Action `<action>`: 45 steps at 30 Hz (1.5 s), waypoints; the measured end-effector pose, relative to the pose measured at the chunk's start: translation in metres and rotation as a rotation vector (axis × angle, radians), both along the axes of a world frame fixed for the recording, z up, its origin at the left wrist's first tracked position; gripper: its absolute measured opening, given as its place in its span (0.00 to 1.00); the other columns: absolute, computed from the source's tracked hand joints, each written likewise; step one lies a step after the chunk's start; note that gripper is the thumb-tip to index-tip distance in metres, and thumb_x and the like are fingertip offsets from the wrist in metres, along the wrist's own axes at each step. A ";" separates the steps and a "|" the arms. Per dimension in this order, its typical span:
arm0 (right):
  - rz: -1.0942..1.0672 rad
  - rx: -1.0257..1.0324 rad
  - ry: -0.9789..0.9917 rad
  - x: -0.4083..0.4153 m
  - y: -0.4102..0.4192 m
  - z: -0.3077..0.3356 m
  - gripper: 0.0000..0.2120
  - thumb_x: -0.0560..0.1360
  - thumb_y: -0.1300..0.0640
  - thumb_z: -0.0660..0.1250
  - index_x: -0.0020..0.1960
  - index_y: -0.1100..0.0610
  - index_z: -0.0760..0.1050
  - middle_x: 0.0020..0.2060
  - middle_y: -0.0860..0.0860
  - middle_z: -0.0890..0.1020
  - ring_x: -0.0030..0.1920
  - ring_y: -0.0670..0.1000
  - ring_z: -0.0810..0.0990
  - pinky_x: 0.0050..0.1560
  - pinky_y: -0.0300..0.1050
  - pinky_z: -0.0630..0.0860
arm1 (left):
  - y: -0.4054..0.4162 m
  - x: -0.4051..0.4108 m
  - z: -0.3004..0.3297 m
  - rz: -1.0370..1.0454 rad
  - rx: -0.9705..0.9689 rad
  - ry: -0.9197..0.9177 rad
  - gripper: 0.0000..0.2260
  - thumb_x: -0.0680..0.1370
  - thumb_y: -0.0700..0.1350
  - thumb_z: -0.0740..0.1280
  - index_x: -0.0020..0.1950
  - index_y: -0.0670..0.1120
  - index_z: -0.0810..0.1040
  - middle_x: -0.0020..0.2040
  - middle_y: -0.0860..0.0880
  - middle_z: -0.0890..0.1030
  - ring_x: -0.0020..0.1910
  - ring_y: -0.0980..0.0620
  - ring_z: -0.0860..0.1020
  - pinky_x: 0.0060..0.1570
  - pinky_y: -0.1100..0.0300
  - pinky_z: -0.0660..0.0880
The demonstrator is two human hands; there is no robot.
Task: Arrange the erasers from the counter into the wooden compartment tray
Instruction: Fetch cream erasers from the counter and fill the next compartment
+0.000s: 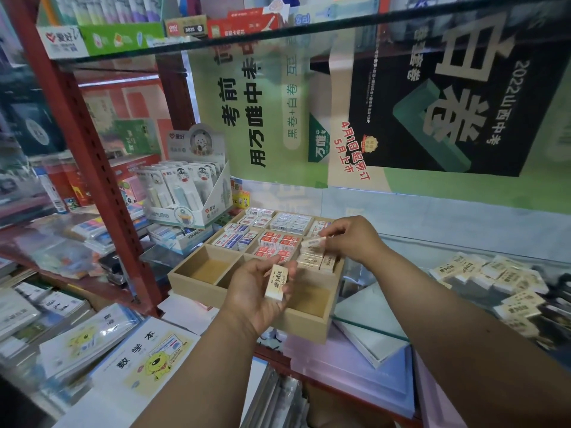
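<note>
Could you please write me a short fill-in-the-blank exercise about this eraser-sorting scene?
1. The left hand holds one cream ____.
2. The right hand lowers an eraser into the ____ column of the wooden tray.
3. The loose eraser pile lies to the tray's ____.
4. The tray's near-left compartment is ____.

Missing words: eraser; right; right; empty

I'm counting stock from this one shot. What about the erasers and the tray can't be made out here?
- Head view: the wooden compartment tray's near middle compartment is hidden by the left hand, which holds a cream eraser.
- The right hand covers part of the cream row.
- The loose cream eraser pile is blurred; no count.
</note>
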State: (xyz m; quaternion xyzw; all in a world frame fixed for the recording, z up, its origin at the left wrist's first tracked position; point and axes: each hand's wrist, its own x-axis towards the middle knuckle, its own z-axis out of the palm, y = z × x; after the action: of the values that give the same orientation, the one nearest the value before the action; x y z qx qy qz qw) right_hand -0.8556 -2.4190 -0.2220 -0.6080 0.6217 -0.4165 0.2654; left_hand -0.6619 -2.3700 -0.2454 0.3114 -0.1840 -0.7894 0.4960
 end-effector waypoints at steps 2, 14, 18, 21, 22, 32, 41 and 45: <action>-0.037 0.056 0.145 -0.003 -0.003 -0.010 0.11 0.67 0.64 0.75 0.49 0.58 0.84 0.41 0.50 0.82 0.35 0.42 0.76 0.34 0.31 0.70 | 0.000 0.000 -0.001 0.024 0.000 0.018 0.19 0.66 0.35 0.56 0.57 0.37 0.71 0.40 0.37 0.79 0.36 0.45 0.74 0.23 0.63 0.70; -0.049 0.087 0.619 0.024 -0.024 -0.028 0.07 0.72 0.61 0.69 0.48 0.62 0.83 0.47 0.57 0.83 0.50 0.56 0.80 0.49 0.43 0.76 | -0.003 -0.004 -0.008 0.052 0.029 0.070 0.21 0.61 0.30 0.49 0.48 0.41 0.72 0.44 0.39 0.78 0.39 0.44 0.74 0.40 0.56 0.68; -0.033 0.102 0.608 0.025 -0.025 -0.029 0.07 0.71 0.61 0.71 0.46 0.63 0.83 0.45 0.57 0.84 0.49 0.56 0.81 0.49 0.44 0.77 | -0.005 -0.006 -0.012 0.035 -0.033 0.036 0.19 0.73 0.24 0.49 0.51 0.42 0.72 0.46 0.41 0.78 0.44 0.47 0.76 0.47 0.51 0.72; -0.087 -0.048 0.392 0.023 -0.015 -0.030 0.07 0.71 0.60 0.71 0.38 0.64 0.81 0.37 0.55 0.83 0.41 0.53 0.81 0.41 0.44 0.75 | -0.003 -0.008 -0.013 0.023 -0.084 0.065 0.15 0.77 0.25 0.54 0.54 0.39 0.73 0.41 0.40 0.82 0.45 0.46 0.77 0.48 0.48 0.79; -0.096 -0.103 0.272 0.025 -0.009 -0.027 0.08 0.71 0.60 0.71 0.37 0.63 0.80 0.34 0.52 0.82 0.37 0.49 0.80 0.38 0.43 0.74 | -0.003 -0.008 -0.012 0.025 -0.093 0.083 0.12 0.78 0.26 0.56 0.54 0.38 0.73 0.40 0.39 0.82 0.46 0.45 0.78 0.47 0.48 0.80; 0.509 0.004 0.006 0.032 0.027 -0.005 0.23 0.69 0.75 0.66 0.58 0.55 0.78 0.41 0.44 0.80 0.31 0.35 0.73 0.38 0.27 0.67 | -0.002 -0.007 -0.001 0.062 -0.017 0.154 0.11 0.83 0.37 0.55 0.54 0.30 0.73 0.53 0.32 0.79 0.56 0.38 0.78 0.49 0.49 0.78; 0.536 0.014 -0.025 0.033 0.021 0.004 0.19 0.71 0.69 0.70 0.58 0.54 0.78 0.48 0.47 0.82 0.48 0.45 0.77 0.51 0.31 0.72 | -0.009 -0.007 -0.002 0.015 -0.038 -0.037 0.14 0.84 0.43 0.53 0.56 0.37 0.76 0.47 0.36 0.83 0.40 0.45 0.85 0.43 0.50 0.81; 0.512 -0.039 -0.044 0.042 0.023 0.001 0.17 0.69 0.71 0.71 0.57 0.62 0.79 0.47 0.51 0.82 0.39 0.34 0.78 0.44 0.26 0.71 | -0.011 -0.006 -0.006 -0.015 -0.063 -0.063 0.14 0.83 0.43 0.56 0.57 0.36 0.77 0.50 0.37 0.83 0.42 0.45 0.85 0.44 0.50 0.81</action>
State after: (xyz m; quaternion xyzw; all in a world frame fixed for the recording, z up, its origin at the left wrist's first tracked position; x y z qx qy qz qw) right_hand -0.8135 -2.3962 -0.2214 -0.7413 0.4336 -0.3608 0.3637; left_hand -0.6682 -2.3813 -0.2510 0.3189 -0.2267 -0.7766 0.4937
